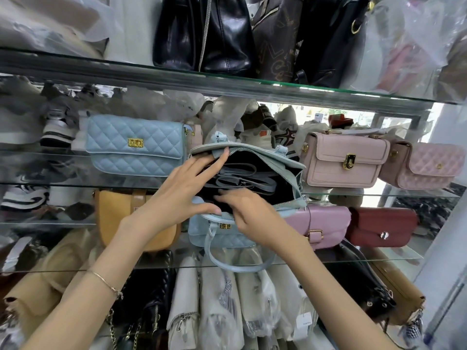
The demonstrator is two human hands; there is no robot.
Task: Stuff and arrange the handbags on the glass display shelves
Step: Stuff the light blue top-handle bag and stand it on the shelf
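A light blue quilted handbag (222,236) is held in front of the glass shelves, its zip wide open and its black lining showing. A folded grey-blue strap (242,176) lies inside it. My left hand (182,190) reaches into the opening with straight fingers against the far rim. My right hand (250,213) grips the near zip edge, its fingers curled over the rim into the bag. The bag's handle (235,266) hangs down below.
A blue quilted flap bag (136,147) and two pink bags (346,160) (427,165) stand on the middle glass shelf (75,183). Below sit a mustard bag (113,218), a mauve bag (326,223) and a maroon bag (381,229). Black bags (202,34) stand above, wrapped bags underneath.
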